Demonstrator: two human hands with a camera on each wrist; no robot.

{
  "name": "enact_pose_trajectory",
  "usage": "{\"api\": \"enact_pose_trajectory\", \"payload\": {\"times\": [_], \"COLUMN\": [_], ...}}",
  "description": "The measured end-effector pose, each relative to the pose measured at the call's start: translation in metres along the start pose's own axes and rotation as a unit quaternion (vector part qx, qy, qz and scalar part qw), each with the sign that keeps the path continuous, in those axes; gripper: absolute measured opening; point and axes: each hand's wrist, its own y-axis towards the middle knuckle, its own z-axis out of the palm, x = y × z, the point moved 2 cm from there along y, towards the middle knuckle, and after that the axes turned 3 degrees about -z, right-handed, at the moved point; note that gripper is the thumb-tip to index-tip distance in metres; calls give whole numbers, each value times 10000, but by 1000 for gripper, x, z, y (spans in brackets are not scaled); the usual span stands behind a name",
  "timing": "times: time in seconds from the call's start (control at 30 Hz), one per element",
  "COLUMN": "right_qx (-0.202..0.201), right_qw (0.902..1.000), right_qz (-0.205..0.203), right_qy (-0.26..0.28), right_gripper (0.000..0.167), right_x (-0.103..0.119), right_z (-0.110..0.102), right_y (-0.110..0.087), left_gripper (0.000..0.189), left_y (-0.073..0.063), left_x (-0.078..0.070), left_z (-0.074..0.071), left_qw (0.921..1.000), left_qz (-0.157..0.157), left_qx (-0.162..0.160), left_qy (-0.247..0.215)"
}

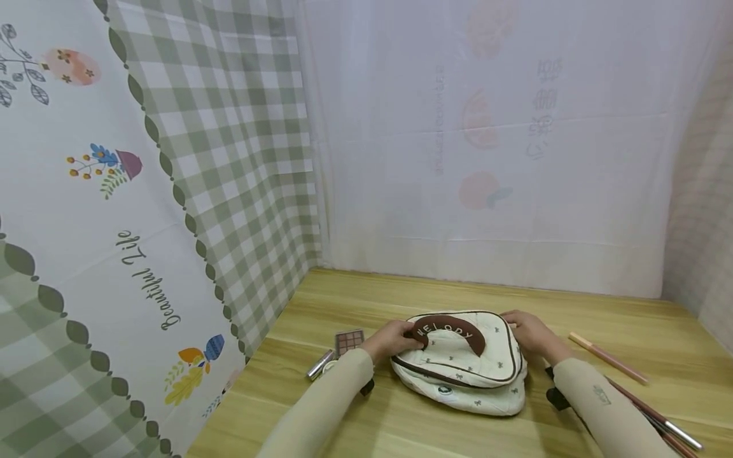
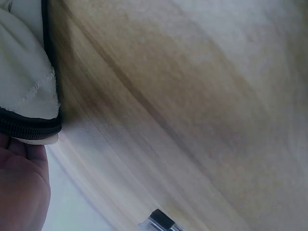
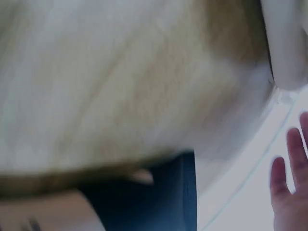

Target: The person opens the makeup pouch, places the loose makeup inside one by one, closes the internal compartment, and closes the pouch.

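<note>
A cream cosmetic bag [image 1: 487, 375] with dark piping and small bow prints lies on the table, its lid lying on top. The brown curved handle [image 1: 476, 343] reads "MELODY". My left hand [image 1: 392, 339] grips the bag's left side by the handle's end. In the left wrist view its fingers [image 2: 34, 153] go in behind the bag's dark zipper [image 2: 29, 126]. My right hand [image 1: 532, 332] is at the bag's far right corner. The right wrist view shows this hand [image 3: 293, 192] with fingers extended and spread, below the pale bag side [image 3: 288, 45].
Left of the bag lie an eyeshadow palette [image 1: 349, 341], a silver tube [image 1: 319, 366] and a small round item, partly behind the left sleeve. On the right are a slim two-tone stick [image 1: 609, 359] and several brush-like sticks [image 1: 670, 429] by the right forearm. Cloth walls [image 1: 487, 254] border the table.
</note>
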Motion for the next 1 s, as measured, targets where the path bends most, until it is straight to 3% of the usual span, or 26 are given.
{"api": "enact_pose_trajectory", "payload": {"times": [0.2, 0.53, 0.73, 1.0], "right_qx": [-542, -302, -285, -411], "right_qw": [9982, 9986, 9993, 9987], "right_qz": [90, 193, 66, 281], "right_qy": [-224, -397, -219, 129], "right_gripper": [12, 10, 6, 10], "right_x": [1, 2, -1, 1], "right_z": [2, -2, -2, 1], "right_y": [1, -1, -2, -2], "left_gripper": [19, 21, 23, 23], "left_y": [2, 2, 3, 4], "left_x": [1, 0, 2, 1], "left_z": [0, 1, 3, 3], "left_qw": [9999, 9999, 9997, 9995], "left_qz": [-78, -108, -213, -146], "left_qx": [-1, -34, -42, -66], "left_qy": [68, 98, 131, 254]}}
